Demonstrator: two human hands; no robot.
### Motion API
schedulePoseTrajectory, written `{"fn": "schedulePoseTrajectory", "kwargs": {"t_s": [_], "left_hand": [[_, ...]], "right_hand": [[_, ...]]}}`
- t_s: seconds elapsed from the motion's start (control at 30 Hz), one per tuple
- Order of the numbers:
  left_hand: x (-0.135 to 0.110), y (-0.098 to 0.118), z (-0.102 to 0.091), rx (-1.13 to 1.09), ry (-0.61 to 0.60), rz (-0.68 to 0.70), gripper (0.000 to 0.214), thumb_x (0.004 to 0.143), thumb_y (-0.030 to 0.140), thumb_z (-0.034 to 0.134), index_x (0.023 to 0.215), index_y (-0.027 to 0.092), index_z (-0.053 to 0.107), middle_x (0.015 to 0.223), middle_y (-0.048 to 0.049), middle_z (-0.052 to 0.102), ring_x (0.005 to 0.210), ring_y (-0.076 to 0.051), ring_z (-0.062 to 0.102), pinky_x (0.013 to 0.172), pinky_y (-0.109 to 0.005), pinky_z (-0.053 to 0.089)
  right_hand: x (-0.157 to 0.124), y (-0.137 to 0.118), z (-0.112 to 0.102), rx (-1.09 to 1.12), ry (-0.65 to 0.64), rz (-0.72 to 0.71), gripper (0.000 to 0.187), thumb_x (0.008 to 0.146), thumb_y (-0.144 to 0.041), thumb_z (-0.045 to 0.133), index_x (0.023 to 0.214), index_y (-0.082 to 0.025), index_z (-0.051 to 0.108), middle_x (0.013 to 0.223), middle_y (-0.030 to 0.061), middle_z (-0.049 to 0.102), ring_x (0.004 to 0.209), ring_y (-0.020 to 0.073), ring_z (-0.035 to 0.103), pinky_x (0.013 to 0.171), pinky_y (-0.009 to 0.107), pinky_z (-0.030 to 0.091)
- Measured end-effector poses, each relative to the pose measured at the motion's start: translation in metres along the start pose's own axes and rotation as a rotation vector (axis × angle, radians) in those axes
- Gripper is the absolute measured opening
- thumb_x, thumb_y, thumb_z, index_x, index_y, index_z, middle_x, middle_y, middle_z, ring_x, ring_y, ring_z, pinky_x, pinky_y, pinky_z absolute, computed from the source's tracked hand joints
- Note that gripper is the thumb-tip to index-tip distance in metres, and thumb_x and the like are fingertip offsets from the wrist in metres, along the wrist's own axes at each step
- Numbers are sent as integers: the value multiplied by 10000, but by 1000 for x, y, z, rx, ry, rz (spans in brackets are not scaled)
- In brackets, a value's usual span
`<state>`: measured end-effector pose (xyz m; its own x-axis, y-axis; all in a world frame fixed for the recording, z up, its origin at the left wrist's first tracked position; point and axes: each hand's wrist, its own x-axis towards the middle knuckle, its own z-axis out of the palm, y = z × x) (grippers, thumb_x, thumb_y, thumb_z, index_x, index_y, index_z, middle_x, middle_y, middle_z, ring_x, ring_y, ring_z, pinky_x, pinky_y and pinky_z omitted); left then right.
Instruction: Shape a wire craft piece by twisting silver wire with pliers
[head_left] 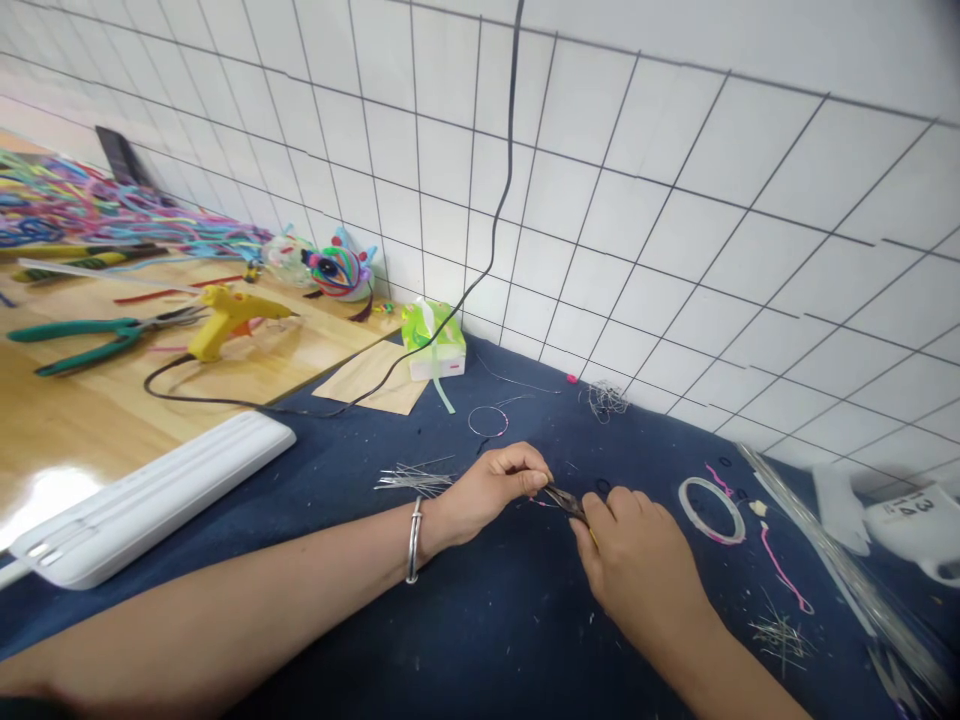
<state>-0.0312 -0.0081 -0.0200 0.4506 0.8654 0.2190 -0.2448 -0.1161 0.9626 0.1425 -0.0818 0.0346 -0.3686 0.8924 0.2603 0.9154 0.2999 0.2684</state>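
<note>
My right hand [637,550] is closed around the handles of a pair of pliers [566,502], jaws pointing left. The pliers' tip meets the fingertips of my left hand [506,485], which are pinched together on a thin wire [541,503] with a pinkish bit on it. Most of that wire is hidden or too fine to follow. Just beyond my left hand, a thin wire ring [489,421] with pink marks lies on the dark blue cloth [480,620]. Beside my left wrist is a bundle of straight wire pieces [412,478].
At right lie a white tape roll [712,511], pink cord [784,570], wire scraps [781,640] and a white mug [919,530]. Leftward are a white lamp bar [157,495], a yellow glue gun [232,318] with its black cable, green-handled pliers [90,340] and a tissue pack [435,340].
</note>
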Motion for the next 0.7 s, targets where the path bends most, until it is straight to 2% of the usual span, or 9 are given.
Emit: {"fn": "schedulePoseTrajectory", "kwargs": {"t_s": [0.23, 0.4, 0.57, 0.7], "left_hand": [[0, 3, 1, 58, 4, 21, 141, 765, 267, 575, 741, 129, 596, 771, -15, 514, 698, -104, 468, 679, -248, 365], [-1, 3, 2, 29, 39, -44, 151, 770, 278, 563, 759, 129, 583, 696, -4, 528, 667, -105, 460, 663, -248, 359], [1, 2, 0, -34, 59, -54, 152, 767, 280, 567, 766, 128, 577, 654, 4, 520, 632, -100, 460, 641, -244, 356], [2, -1, -1, -71, 62, -59, 144, 762, 271, 576, 773, 127, 579, 688, -2, 525, 657, -101, 463, 655, -244, 354]], "right_hand": [[-1, -2, -2, -6, 0, 14, 195, 843, -304, 410, 857, -201, 575, 716, 52, 486, 657, 171, 409, 606, 300, 224], [0, 1, -14, -9, 15, -35, 192, 827, -298, 432, 879, -180, 574, 737, 69, 494, 718, 193, 432, 639, 318, 247], [0, 10, -22, 48, 11, -87, 214, 838, -301, 402, 863, -176, 573, 728, 60, 495, 682, 173, 430, 622, 300, 261], [0, 15, -21, 137, -53, -98, 198, 838, -296, 404, 815, -185, 567, 745, 51, 505, 666, 158, 435, 612, 288, 275]]}}
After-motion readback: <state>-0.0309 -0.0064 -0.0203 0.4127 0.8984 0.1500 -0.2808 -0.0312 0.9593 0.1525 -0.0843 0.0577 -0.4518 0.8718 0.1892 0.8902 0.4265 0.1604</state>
